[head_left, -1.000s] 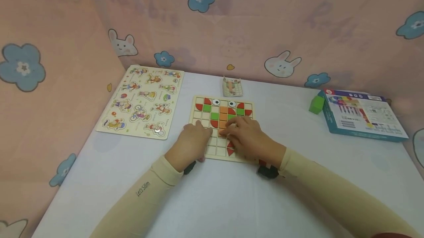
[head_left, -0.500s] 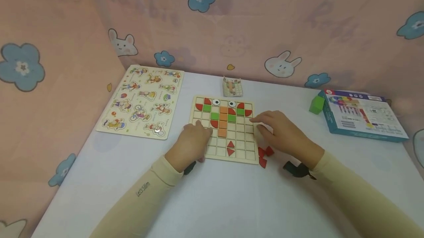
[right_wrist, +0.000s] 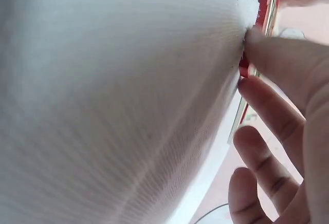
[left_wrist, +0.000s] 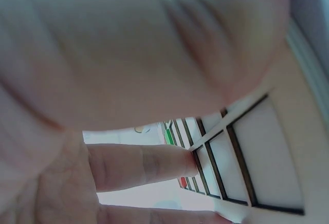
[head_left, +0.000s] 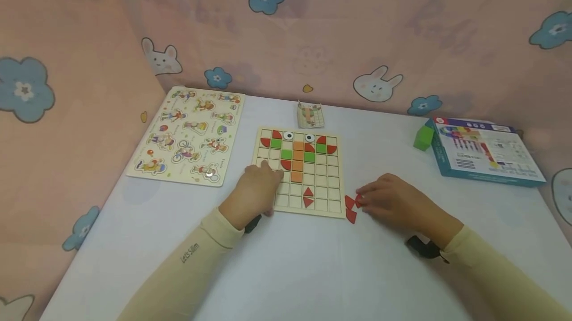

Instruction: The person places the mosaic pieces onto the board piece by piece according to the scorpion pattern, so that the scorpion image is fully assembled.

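A wooden grid board (head_left: pixel 334 182) lies on the table, set with red, green and orange pieces and two round eye pieces (head_left: pixel 288 136). My left hand (head_left: pixel 253 192) rests at its lower left corner; in the left wrist view the straight fingers (left_wrist: pixel 144 165) reach along the board's edge. Beyond the board's right edge my right hand (head_left: pixel 395 203) pinches a small red quarter-round tile (right_wrist: pixel 244 66) between thumb and forefinger, down at the table. Two more red tiles (head_left: pixel 351 216) lie just left of its fingertips. Two red triangles (head_left: pixel 308 197) sit in the lower grid.
A picture puzzle board (head_left: pixel 183 137) lies to the left. Behind the grid board stands a small creased pattern card (head_left: pixel 310 115). At the right are a green block (head_left: pixel 423 137) and a flat box (head_left: pixel 489 155). A printed cloth wall (head_left: pixel 308 28) closes the back.
My right hand has lifted off the grid, moved right and down to the loose red tiles, and pinched one. My left hand has stayed at the board's corner.
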`<action>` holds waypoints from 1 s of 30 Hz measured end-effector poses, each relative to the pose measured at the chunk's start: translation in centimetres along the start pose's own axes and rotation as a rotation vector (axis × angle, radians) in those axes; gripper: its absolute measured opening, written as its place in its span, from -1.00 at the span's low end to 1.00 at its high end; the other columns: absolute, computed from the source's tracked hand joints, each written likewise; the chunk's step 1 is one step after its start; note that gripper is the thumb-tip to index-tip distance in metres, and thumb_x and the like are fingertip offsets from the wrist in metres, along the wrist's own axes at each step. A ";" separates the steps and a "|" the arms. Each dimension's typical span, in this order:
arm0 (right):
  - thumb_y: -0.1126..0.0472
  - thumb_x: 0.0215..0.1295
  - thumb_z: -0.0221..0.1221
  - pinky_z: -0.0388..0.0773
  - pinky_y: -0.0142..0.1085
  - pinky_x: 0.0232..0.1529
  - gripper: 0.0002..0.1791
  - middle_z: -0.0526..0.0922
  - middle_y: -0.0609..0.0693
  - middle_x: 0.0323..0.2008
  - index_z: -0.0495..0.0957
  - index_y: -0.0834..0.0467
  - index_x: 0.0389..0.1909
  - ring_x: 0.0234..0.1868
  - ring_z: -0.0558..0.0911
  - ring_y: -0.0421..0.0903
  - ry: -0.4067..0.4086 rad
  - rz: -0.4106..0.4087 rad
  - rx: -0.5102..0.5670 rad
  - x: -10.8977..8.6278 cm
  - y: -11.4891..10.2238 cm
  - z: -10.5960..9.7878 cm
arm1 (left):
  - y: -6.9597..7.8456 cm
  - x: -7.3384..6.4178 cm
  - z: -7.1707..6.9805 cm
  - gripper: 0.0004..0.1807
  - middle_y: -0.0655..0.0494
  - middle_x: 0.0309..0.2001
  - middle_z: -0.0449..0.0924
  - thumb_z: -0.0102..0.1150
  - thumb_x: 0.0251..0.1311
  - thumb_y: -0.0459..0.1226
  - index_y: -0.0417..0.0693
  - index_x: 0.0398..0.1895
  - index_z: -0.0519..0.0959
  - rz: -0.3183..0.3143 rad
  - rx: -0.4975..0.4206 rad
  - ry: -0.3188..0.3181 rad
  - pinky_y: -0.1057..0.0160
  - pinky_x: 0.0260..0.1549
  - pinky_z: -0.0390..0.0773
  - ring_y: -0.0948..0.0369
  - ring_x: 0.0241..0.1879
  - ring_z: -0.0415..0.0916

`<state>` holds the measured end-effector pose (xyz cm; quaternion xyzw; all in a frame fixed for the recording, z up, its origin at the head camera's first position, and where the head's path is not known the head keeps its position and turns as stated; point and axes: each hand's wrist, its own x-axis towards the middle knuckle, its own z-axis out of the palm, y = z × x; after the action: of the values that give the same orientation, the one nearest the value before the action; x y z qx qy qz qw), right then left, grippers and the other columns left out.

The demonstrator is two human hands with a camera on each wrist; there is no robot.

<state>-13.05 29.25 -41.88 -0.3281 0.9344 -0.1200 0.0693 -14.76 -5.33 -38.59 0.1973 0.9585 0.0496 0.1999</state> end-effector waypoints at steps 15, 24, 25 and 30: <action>0.12 0.29 0.49 0.63 -0.07 -0.01 -0.72 0.82 -0.16 -0.10 0.84 0.03 0.00 -0.04 0.65 -0.05 -0.009 0.073 -0.083 0.6 0.2 -0.3 | 0.0 0.0 0.1 0.04 -0.46 0.40 0.39 0.80 -0.20 -0.26 -0.09 0.48 0.51 0.011 0.004 0.008 -0.17 0.11 0.62 -0.36 0.15 0.53; 0.15 0.29 0.49 0.62 -0.11 -0.10 -0.76 0.82 -0.14 -0.17 0.85 0.05 -0.04 -0.12 0.61 -0.07 0.060 0.215 0.009 2.2 0.2 -0.8 | -0.2 0.1 0.2 0.04 -0.46 0.41 0.38 0.79 -0.19 -0.25 -0.09 0.49 0.50 0.011 0.017 0.009 -0.17 0.12 0.62 -0.35 0.16 0.53; 0.15 0.29 0.49 0.62 -0.12 -0.09 -0.76 0.82 -0.14 -0.17 0.85 0.05 -0.04 -0.12 0.61 -0.08 0.072 0.226 0.018 2.7 0.2 -1.0 | -0.2 0.2 0.2 0.04 -0.46 0.41 0.38 0.79 -0.18 -0.25 -0.08 0.49 0.50 0.010 0.015 0.007 -0.17 0.13 0.61 -0.35 0.16 0.53; 0.10 0.28 0.52 0.60 -0.10 -0.02 -0.71 0.81 -0.08 -0.13 0.84 0.05 0.00 -0.07 0.57 -0.04 0.103 0.253 0.049 7.3 -1.1 -2.2 | -0.2 0.3 0.4 0.04 -0.46 0.41 0.37 0.79 -0.19 -0.27 -0.08 0.50 0.50 0.009 -0.002 0.004 -0.19 0.17 0.59 -0.37 0.20 0.50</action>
<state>-18.49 24.27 -39.84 -0.1992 0.9675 -0.1496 0.0439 -14.92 -5.41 -39.10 0.2015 0.9579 0.0519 0.1980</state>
